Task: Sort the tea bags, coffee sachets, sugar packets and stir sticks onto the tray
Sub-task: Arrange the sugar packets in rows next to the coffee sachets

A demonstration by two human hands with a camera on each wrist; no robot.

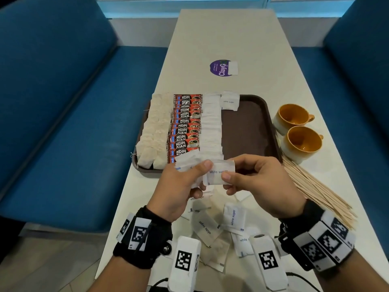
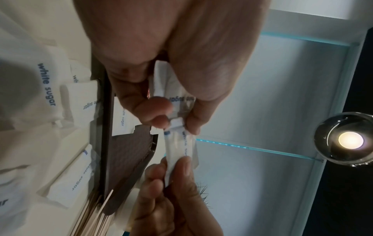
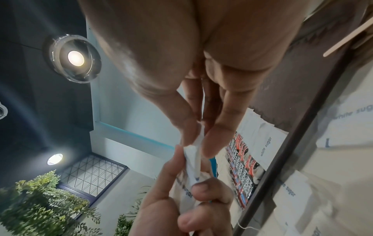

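Note:
The brown tray [image 1: 248, 127] holds a column of tea bags [image 1: 155, 131], a row of red coffee sachets [image 1: 185, 127] and a row of white sugar packets [image 1: 211, 127]. Above its near edge, my left hand [image 1: 202, 178] grips a small bunch of sugar packets [image 1: 187, 163]. My right hand [image 1: 230, 171] pinches the right end of one sugar packet [image 1: 217, 172] drawn from that bunch. The left wrist view shows this packet [image 2: 179, 148] stretched between the left hand [image 2: 177, 118] and the right hand's fingertips [image 2: 181, 166]. The right wrist view shows the packet [image 3: 193, 161] edge-on in the right hand [image 3: 199, 137].
Loose sugar packets [image 1: 232, 217] lie on the table in front of me. A heap of wooden stir sticks [image 1: 315, 188] lies right of the tray, beside two orange cups [image 1: 291, 116] [image 1: 303, 142]. A purple sticker [image 1: 221, 68] sits farther back. Blue benches [image 1: 63, 102] flank the table.

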